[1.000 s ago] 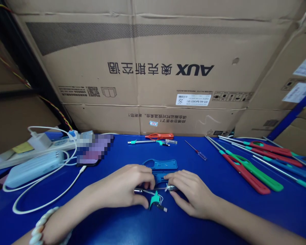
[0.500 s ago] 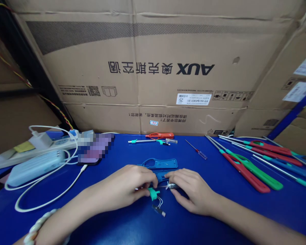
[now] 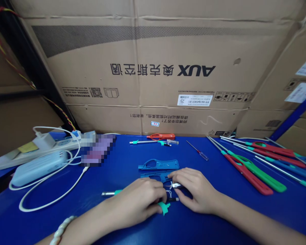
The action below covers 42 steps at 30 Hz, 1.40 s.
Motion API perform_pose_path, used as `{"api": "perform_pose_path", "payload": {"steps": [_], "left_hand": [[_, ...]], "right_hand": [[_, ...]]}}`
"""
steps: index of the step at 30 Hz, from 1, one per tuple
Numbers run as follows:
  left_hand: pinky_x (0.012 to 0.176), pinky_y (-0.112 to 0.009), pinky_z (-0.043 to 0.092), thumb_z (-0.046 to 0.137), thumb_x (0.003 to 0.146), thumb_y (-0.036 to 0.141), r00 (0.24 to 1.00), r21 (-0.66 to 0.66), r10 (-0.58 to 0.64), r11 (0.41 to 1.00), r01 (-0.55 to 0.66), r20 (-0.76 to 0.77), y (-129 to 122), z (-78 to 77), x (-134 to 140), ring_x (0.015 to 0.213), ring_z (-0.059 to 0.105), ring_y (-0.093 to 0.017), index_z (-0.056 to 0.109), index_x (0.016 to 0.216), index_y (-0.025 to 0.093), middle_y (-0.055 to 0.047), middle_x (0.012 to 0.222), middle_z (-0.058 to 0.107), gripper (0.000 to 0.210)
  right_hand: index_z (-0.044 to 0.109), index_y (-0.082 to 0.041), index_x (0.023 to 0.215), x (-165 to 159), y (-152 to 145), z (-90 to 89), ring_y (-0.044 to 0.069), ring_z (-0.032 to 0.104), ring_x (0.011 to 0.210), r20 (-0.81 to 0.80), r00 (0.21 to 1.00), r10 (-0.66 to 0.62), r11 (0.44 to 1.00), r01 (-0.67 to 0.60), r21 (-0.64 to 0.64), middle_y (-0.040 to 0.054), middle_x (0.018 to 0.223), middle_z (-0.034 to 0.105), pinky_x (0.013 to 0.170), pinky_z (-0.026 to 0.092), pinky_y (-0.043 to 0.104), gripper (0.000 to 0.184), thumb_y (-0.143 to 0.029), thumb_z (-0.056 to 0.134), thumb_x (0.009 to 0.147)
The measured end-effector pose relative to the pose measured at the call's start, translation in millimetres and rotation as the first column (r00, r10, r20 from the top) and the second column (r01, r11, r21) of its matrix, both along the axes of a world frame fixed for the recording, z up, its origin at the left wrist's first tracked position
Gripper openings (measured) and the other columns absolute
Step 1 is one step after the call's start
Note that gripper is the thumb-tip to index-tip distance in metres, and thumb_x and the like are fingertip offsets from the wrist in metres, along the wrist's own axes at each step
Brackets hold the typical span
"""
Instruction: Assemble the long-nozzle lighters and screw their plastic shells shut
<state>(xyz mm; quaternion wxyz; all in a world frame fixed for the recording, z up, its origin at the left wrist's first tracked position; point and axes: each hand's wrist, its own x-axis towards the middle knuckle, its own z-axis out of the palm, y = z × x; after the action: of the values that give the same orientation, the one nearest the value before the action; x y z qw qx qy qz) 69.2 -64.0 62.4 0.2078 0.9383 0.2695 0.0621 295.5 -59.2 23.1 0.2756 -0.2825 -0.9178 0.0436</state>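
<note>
My left hand (image 3: 149, 195) is closed, its thumb and fingers pinching a green trigger piece (image 3: 164, 208). A metal lighter tube (image 3: 108, 194) with a green collar passes beneath this hand, its tip sticking out to the left. My right hand (image 3: 195, 190) curls around a small silvery cylinder (image 3: 177, 185), with its index fingertip on the nearer blue handle half (image 3: 153, 176). Between the hands, thin white wires lead to a small black igniter part (image 3: 173, 199). Just behind lies the other blue handle half (image 3: 159, 164), hollow side up.
At the back lie an orange handle shell (image 3: 163, 136), a second metal tube (image 3: 144, 142) and a screwdriver (image 3: 197, 150). Several long lighters (image 3: 247, 173) lie on the right. A power bank (image 3: 39, 168), a phone (image 3: 99, 149) and a power strip (image 3: 12, 156) with cables occupy the left.
My left hand has moved nearer to my right, bringing the green trigger along. The metal tube's tip now shows left of it. The black igniter part has shifted away from me and rightward.
</note>
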Motion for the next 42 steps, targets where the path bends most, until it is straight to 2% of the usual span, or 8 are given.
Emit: {"api": "perform_pose_path", "payload": {"steps": [3, 5, 10, 14, 19, 31, 37, 42], "left_hand": [[0.073, -0.024, 0.042, 0.067, 0.085, 0.023, 0.999, 0.020, 0.032, 0.999, -0.033, 0.042, 1.6, 4.9, -2.5, 0.085, 0.059, -0.016, 0.058, 0.092, 0.019, 0.000, 0.091, 0.063, 0.012], [0.073, -0.024, 0.041, 0.066, 0.085, 0.019, 0.996, 0.047, 0.070, 0.996, -0.072, 0.050, 5.1, 11.8, -8.4, 0.087, 0.058, -0.016, 0.058, 0.092, 0.019, 0.000, 0.092, 0.062, 0.010], [0.058, -0.024, 0.035, 0.078, 0.072, 0.018, 0.976, 0.069, 0.170, 0.984, -0.162, -0.135, 12.9, 20.0, -22.5, 0.073, 0.058, -0.016, 0.057, 0.083, 0.020, 0.004, 0.082, 0.062, 0.024], [0.057, -0.024, 0.034, 0.072, 0.073, 0.010, 0.966, 0.045, 0.168, 0.986, -0.162, -0.195, 13.2, 14.7, -24.3, 0.071, 0.058, -0.015, 0.056, 0.080, 0.020, 0.004, 0.079, 0.063, 0.020], [0.059, -0.023, 0.035, 0.059, 0.077, 0.005, 0.979, 0.056, 0.166, 0.986, -0.160, -0.116, 13.4, 17.4, -25.5, 0.069, 0.054, -0.013, 0.055, 0.083, 0.021, 0.004, 0.080, 0.061, 0.017], [0.066, -0.024, 0.039, 0.050, 0.086, 0.009, 0.988, 0.001, 0.148, 0.989, -0.148, 0.035, 11.9, 31.9, -30.9, 0.076, 0.052, -0.013, 0.056, 0.089, 0.020, 0.001, 0.087, 0.057, 0.012], [0.068, -0.025, 0.041, 0.046, 0.090, 0.013, 0.979, 0.016, 0.172, 0.984, -0.175, 0.113, 18.1, 34.6, -33.2, 0.076, 0.053, -0.014, 0.056, 0.093, 0.019, -0.001, 0.091, 0.056, 0.012], [0.076, -0.028, 0.041, 0.049, 0.091, 0.014, 0.962, 0.093, 0.193, 0.972, -0.214, 0.195, 28.1, 26.9, -33.5, 0.082, 0.055, -0.015, 0.058, 0.093, 0.019, 0.000, 0.091, 0.059, 0.010]], "right_hand": [[0.052, -0.020, 0.093, 1.5, 1.5, 0.9, 0.021, 0.064, 0.089, -0.011, 1.000, -0.002, 1.000, 0.002, -0.019, 0.0072, 0.100, 0.068, 0.076, 0.049, 0.035, 0.013, -0.015, 0.049, 0.081], [0.052, -0.020, 0.093, 1.8, 2.3, 1.4, 0.020, 0.064, 0.088, -0.017, 1.000, 0.004, 1.000, -0.004, -0.028, 0.0071, 0.099, 0.068, 0.076, 0.049, 0.035, 0.013, -0.015, 0.049, 0.081], [0.051, -0.019, 0.094, 2.7, 2.5, 1.9, 0.020, 0.065, 0.088, -0.025, 1.000, 0.011, 0.999, -0.012, -0.034, 0.0079, 0.099, 0.068, 0.076, 0.049, 0.034, 0.014, -0.014, 0.048, 0.081], [0.051, -0.020, 0.094, 3.2, 1.5, 2.6, 0.020, 0.065, 0.089, -0.024, 1.000, 0.019, 0.999, -0.020, -0.036, 0.0077, 0.099, 0.068, 0.076, 0.049, 0.034, 0.013, -0.015, 0.049, 0.081], [0.051, -0.020, 0.094, 2.9, 1.2, 3.8, 0.020, 0.064, 0.088, -0.032, 0.999, 0.024, 0.998, -0.026, -0.049, 0.0071, 0.098, 0.068, 0.076, 0.049, 0.034, 0.013, -0.015, 0.049, 0.082], [0.053, -0.020, 0.090, 7.0, 1.7, 7.7, 0.018, 0.062, 0.075, -0.162, 0.986, -0.040, 0.993, 0.022, -0.115, 0.0046, 0.083, 0.065, 0.069, 0.049, 0.032, 0.010, -0.015, 0.049, 0.083], [0.056, -0.020, 0.094, 6.5, 3.1, 9.9, 0.019, 0.062, 0.080, -0.245, 0.962, -0.117, 0.993, 0.109, -0.047, 0.0053, 0.087, 0.065, 0.073, 0.050, 0.032, 0.009, -0.018, 0.050, 0.089], [0.060, -0.020, 0.099, 5.2, 6.7, 7.3, 0.020, 0.060, 0.085, -0.251, 0.952, -0.175, 0.984, 0.178, -0.012, 0.0070, 0.092, 0.063, 0.074, 0.049, 0.033, 0.011, -0.022, 0.051, 0.092]]}}
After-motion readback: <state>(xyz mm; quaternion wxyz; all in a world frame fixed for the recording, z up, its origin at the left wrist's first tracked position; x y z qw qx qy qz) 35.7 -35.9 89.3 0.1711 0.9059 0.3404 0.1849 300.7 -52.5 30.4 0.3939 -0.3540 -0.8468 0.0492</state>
